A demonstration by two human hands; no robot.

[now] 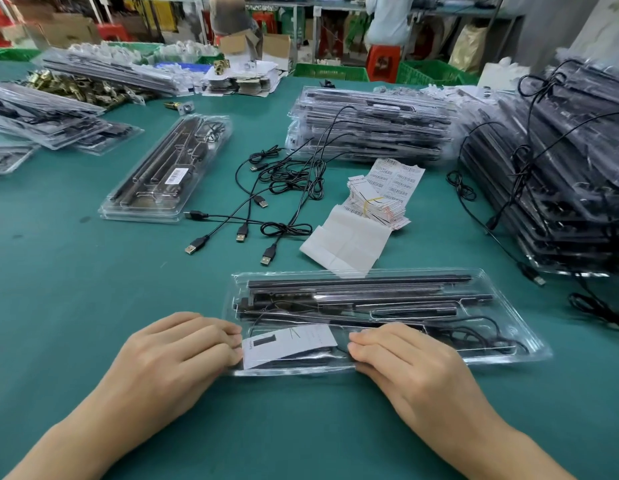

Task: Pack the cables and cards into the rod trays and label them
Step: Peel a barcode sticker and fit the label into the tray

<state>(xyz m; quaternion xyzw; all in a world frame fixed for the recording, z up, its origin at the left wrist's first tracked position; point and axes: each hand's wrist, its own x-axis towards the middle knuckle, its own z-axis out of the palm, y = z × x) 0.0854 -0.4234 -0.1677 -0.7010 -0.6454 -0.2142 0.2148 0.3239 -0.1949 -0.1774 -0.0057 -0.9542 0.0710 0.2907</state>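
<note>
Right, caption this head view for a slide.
Left hand and right hand rest on a clear rod tray, card and cable inside.
</note>
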